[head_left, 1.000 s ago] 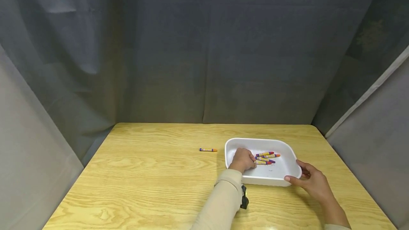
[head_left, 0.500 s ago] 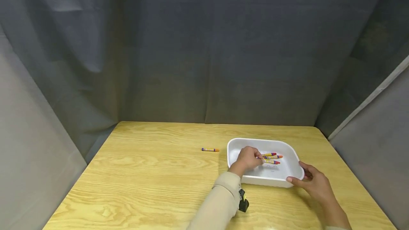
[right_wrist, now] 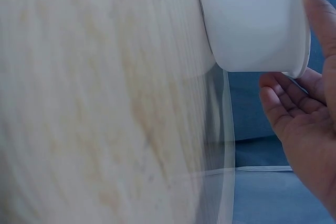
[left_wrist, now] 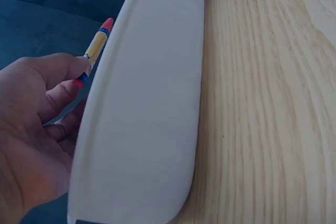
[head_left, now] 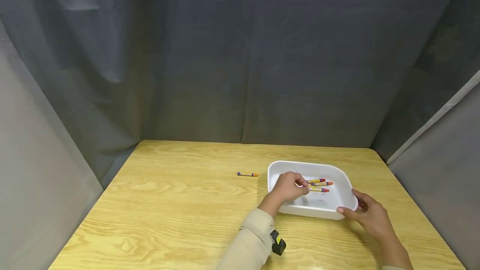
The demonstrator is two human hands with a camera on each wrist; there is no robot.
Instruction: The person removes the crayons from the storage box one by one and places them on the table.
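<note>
Inside the white tray [head_left: 337,203], at its left half, my left hand [head_left: 288,186] pinches one crayon [head_left: 313,188] by its near end, thumb and fingers curled round it; the wrist view shows the same crayon [left_wrist: 96,47] rising past the tray's wall. My right hand [head_left: 369,213] steadies the tray at its near right corner, thumb on the rim and fingers curled under the lip; the right wrist view confirms that hold [right_wrist: 299,103].

Step in hand, as I judge it: taking a crayon out of the tray, with the grasp made and the lift barely begun. The next move calls for raising the crayon clear of the wall without dragging the two others [head_left: 320,182] lying just beside it, while the right hand keeps the tray from sliding.

The held crayon's long axis runs roughly left to right across the tray, its free tip pointing right. One loose crayon [head_left: 247,174] lies on the desk [head_left: 180,211], left of the tray and apart from it, also lying left to right.
</note>
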